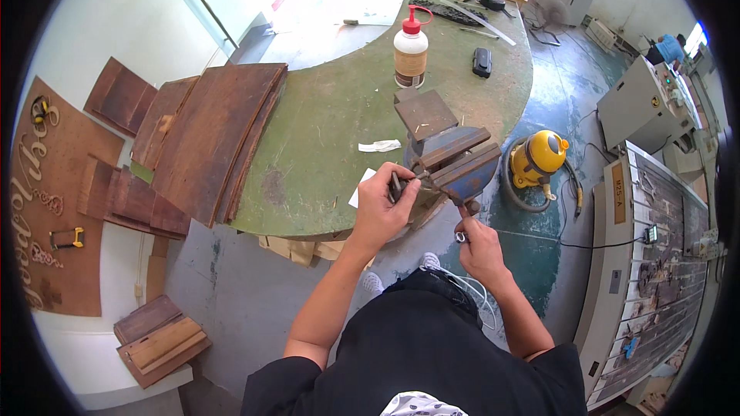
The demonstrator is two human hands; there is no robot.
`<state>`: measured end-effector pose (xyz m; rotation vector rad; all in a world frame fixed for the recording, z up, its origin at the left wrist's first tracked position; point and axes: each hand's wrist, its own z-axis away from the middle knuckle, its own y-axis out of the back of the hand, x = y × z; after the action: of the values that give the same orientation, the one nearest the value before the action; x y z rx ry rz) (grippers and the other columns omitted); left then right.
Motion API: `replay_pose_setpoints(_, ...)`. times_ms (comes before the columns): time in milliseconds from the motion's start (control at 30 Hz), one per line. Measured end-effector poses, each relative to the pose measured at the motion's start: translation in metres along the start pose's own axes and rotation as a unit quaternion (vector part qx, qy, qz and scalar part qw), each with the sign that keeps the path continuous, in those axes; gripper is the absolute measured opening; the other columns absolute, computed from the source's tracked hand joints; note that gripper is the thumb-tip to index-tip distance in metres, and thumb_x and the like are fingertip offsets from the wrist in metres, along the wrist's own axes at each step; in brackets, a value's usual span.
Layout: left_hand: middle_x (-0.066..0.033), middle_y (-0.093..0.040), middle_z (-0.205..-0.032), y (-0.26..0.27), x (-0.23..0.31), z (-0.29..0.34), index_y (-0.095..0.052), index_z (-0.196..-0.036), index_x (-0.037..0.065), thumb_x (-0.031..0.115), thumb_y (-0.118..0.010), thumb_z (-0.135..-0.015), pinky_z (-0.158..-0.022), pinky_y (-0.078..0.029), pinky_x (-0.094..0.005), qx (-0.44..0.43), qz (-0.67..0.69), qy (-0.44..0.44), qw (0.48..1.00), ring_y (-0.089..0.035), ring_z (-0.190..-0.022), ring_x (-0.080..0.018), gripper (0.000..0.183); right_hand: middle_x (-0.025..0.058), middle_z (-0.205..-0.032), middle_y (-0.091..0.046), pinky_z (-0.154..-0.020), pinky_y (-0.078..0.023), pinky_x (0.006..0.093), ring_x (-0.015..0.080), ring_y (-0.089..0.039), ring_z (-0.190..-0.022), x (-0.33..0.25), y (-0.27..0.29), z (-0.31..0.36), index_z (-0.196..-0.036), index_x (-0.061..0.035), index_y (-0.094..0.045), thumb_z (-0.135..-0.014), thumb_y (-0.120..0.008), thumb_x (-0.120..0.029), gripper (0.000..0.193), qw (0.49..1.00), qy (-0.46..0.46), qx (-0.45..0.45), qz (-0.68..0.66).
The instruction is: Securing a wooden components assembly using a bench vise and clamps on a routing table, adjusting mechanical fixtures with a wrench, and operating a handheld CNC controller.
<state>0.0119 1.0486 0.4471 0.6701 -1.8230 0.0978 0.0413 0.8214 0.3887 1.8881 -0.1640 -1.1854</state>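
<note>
Left hand [385,204] pinched a dark piece [396,186], with the blue vise [472,176] at its two o'clock. Right hand [481,246], at vise's six o'clock, gripped the handle [462,237].

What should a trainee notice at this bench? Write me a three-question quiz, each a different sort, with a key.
1. Fill in the blank: The white plastic bottle on the curved green workbench has a ____ cap.
2. True or false: The yellow, round-topped vacuum cleaner stands on that workbench.
3. Which hand pinches the small dark object beside the blue metal bench vise?

Key:
1. Red.
2. False; it stands on the painted floor, right of the workbench.
3. The bare left hand.
</note>
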Motion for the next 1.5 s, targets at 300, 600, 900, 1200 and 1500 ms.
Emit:
replay_pose_setpoints(300,-0.0049,-0.051,-0.058,-0.002,0.002,-0.001,-0.062,-0.089,0.0,0.008,-0.072,-0.085,-0.047,-0.033,-0.0287,0.006,-0.019,-0.028,0.999,-0.043,-0.049,-0.0105,0.013,0.0196,-0.086,-0.067,-0.065,-0.046,0.0362,0.0346,-0.062,-0.07,0.004,-0.015,0.005,-0.093,0.0003,-0.056,-0.08,-0.053,0.01,0.017,0.951,-0.124,0.126,-0.252)
replay_pose_setpoints(600,-0.0053,-0.051,-0.059,-0.003,0.001,0.0,-0.061,-0.089,0.0,0.007,-0.071,-0.085,-0.047,-0.033,-0.0288,0.011,-0.014,-0.037,0.999,-0.041,-0.049,-0.0105,0.013,0.0248,-0.13,-0.059,-0.077,-0.049,0.0392,0.0399,-0.064,-0.096,0.033,-0.017,0.005,-0.09,-0.0001,-0.064,-0.069,-0.049,0.014,0.03,0.99,-0.037,0.128,-0.045)
replay_pose_setpoints(900,-0.0066,-0.051,-0.059,-0.002,0.005,-0.003,-0.06,-0.089,0.0,0.008,-0.071,-0.085,-0.047,-0.035,-0.0296,-0.001,-0.029,-0.043,0.999,-0.042,-0.049,-0.0116,0.013,0.0244,-0.143,-0.051,-0.083,-0.052,0.036,0.0353,-0.066,-0.11,-0.027,-0.017,0.007,-0.106,-0.002,-0.069,-0.076,-0.051,0.014,0.039,0.966,0.1,-0.066,-0.229)
replay_pose_setpoints(1200,-0.0084,-0.052,-0.06,0.001,0.006,-0.002,-0.06,-0.09,0.0,0.008,-0.07,-0.085,-0.048,-0.036,-0.0301,-0.014,-0.037,-0.027,0.999,-0.044,-0.049,-0.014,0.014,0.0224,-0.139,-0.056,-0.093,-0.051,0.0336,0.028,-0.063,-0.121,-0.036,0.044,-0.039,-0.122,0.0028,-0.063,-0.082,-0.053,0.014,0.043,0.938,0.026,0.289,-0.191)
replay_pose_setpoints(1500,-0.0087,-0.055,-0.061,0.0,0.011,-0.003,-0.06,-0.09,0.0,0.009,-0.071,-0.085,-0.048,-0.037,-0.0299,-0.015,-0.048,-0.022,0.998,-0.046,-0.049,-0.0139,0.015,0.019,-0.147,-0.046,-0.079,-0.057,0.0422,0.0356,-0.069,-0.101,-0.013,0.061,-0.026,-0.121,-0.0024,-0.065,-0.083,-0.064,0.0,0.038,0.969,0.012,0.155,0.194)
